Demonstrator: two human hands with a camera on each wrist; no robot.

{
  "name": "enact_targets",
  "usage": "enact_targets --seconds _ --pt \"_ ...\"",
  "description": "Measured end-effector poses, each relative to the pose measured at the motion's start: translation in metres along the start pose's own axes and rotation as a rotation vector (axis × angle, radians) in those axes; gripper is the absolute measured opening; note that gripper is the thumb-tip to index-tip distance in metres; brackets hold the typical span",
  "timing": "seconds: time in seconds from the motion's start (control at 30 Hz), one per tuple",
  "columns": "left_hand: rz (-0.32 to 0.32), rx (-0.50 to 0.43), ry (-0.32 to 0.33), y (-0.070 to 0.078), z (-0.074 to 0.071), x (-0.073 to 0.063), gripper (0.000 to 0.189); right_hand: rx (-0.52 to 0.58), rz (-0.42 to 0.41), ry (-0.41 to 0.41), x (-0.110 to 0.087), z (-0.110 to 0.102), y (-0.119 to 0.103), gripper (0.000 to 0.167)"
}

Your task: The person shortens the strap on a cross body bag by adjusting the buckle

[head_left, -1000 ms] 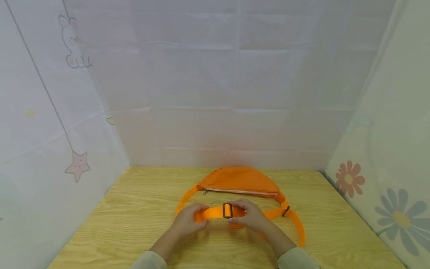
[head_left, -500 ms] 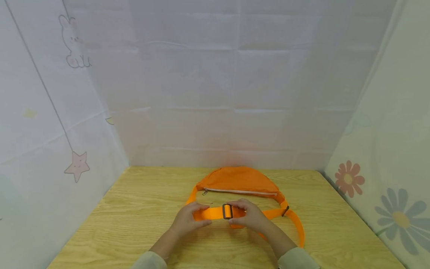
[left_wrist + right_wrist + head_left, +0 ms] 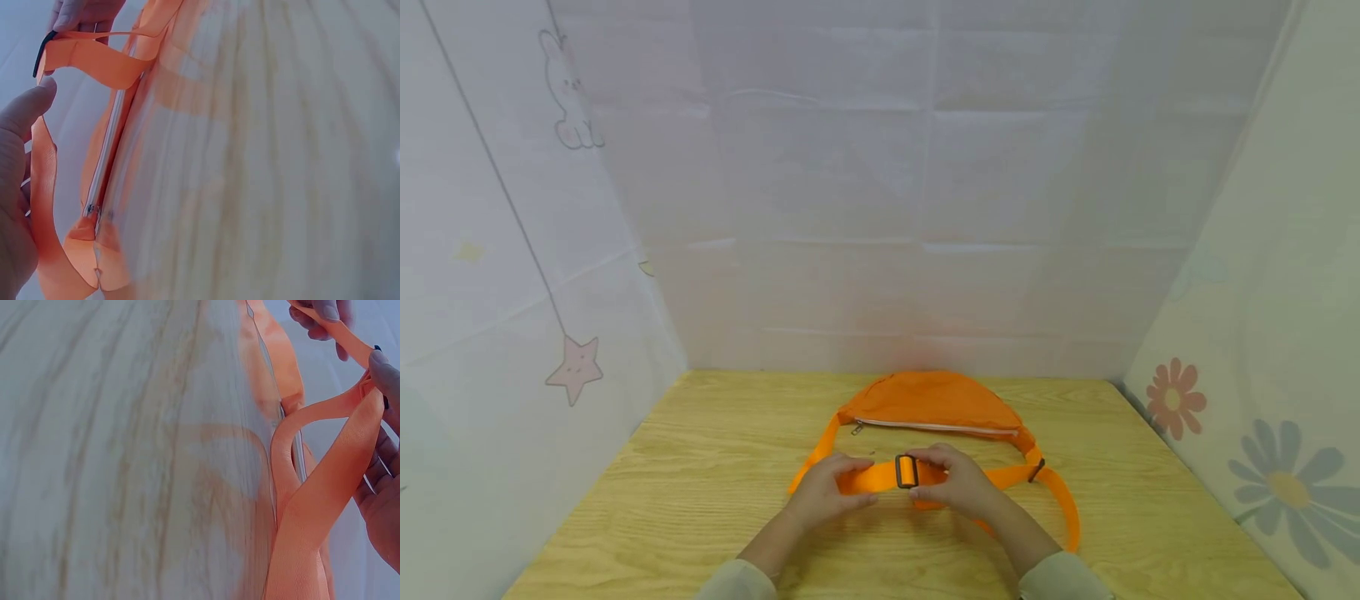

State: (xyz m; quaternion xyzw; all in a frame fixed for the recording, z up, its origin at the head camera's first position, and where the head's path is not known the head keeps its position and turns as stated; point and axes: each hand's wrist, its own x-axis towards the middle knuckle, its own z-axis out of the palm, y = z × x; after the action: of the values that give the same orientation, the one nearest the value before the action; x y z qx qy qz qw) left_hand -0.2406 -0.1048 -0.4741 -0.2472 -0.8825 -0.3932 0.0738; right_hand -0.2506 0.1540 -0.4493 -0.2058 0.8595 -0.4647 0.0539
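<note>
An orange waist bag (image 3: 936,398) lies at the back of the wooden table, its pale zipper facing me. Its orange strap (image 3: 874,477) loops forward to both hands, lifted off the tabletop. My left hand (image 3: 824,493) grips the strap between thumb and fingers, just left of a black slide buckle (image 3: 898,472). My right hand (image 3: 961,482) pinches the strap at that buckle, with the thumb below and fingers above. In the right wrist view, doubled strap (image 3: 337,469) hangs down from the right hand. The left wrist view shows a slack loop (image 3: 94,65) beside the buckle.
A second dark buckle (image 3: 1037,471) joins the strap to the bag's right end. Another strap loop (image 3: 1070,508) lies on the table (image 3: 1150,500) right of the right forearm. White printed cloth (image 3: 880,208) stands behind and at both sides.
My left hand has shifted slightly right along the strap toward the buckle. The strap behind it swung in, then bulged out left again. My right hand and the bag have stayed put.
</note>
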Motion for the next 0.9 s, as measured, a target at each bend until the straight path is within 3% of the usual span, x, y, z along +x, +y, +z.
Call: enact_targets --seconds 0.9 --pt "-0.004 -0.038 -0.021 0.013 0.008 0.008 0.042 -0.021 -0.023 -0.031 0.001 0.003 -0.003 0.053"
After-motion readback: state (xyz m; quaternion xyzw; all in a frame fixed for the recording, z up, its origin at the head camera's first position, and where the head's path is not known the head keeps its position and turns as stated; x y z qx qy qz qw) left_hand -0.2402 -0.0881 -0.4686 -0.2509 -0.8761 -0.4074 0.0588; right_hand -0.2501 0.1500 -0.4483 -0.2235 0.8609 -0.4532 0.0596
